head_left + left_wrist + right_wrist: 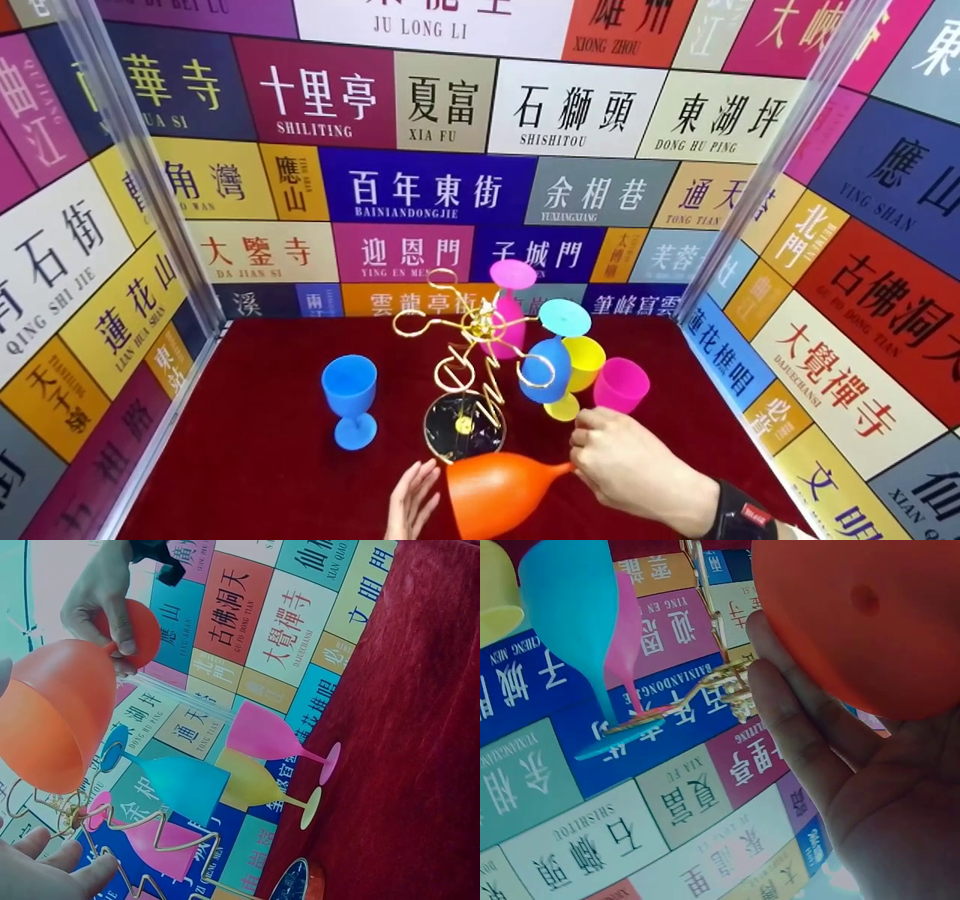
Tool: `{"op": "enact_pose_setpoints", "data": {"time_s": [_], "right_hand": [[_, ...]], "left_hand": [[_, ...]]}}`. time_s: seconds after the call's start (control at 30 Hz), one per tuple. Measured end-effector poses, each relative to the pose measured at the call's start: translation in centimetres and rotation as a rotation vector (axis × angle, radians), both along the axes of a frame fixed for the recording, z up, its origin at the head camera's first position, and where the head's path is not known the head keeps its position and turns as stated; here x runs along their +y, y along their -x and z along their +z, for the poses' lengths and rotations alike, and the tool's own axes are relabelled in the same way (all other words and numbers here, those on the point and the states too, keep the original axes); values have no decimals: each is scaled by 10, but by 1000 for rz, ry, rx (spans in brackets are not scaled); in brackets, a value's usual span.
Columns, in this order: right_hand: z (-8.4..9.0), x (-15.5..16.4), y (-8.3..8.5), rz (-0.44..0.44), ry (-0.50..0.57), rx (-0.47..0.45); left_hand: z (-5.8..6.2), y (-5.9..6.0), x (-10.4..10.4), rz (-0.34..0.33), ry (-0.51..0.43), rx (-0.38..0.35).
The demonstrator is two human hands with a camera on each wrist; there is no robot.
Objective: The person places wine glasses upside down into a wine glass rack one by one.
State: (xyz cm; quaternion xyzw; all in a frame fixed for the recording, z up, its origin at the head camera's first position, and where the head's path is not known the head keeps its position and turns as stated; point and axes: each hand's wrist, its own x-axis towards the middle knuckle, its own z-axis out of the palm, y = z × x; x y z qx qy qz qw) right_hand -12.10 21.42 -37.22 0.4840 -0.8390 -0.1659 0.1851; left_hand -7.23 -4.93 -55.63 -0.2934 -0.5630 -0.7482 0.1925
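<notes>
An orange goblet (pixel 499 491) lies sideways in the air in front of the rack, its mouth toward the left. My right hand (pixel 634 465) pinches its stem, and the round foot (pixel 862 622) covers part of that hand in the right wrist view. Close by the bowl's rim is my left hand (pixel 414 499), fingers extended and holding nothing. Behind the goblet stands a gold wire rack (pixel 480 322) with ring-ended arms and a round black base (pixel 457 427). Upside down on it hang a pink goblet (pixel 513 276) and a blue goblet (pixel 544 375).
Another blue goblet (pixel 350 386) stands upright left of the rack. To the right, a yellow goblet (pixel 587 360) and a second pink goblet (pixel 624 382) stand upright. Dark red cloth (pixel 255 450) covers the table, with sign-printed walls (pixel 435 184) around three sides.
</notes>
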Motion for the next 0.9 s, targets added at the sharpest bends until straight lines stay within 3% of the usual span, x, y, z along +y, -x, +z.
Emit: {"op": "enact_pose_setpoints", "data": {"time_s": [0.13,0.33,0.43,0.6,0.73,0.9], "right_hand": [[7,-6,0,35,-36,71],[14,-13,1,35,-101,110],[18,-16,0,34,-140,122],[22,-24,0,54,-184,153],[22,-30,-1,74,-190,169],[20,-35,-2,92,-196,196]], "left_hand": [[-2,2,1,17,13,12],[-23,11,1,10,22,5],[-26,12,0,14,40,-10],[-24,7,0,46,93,-93],[-20,1,5,107,118,-161],[-11,-4,12,197,129,-167]]}}
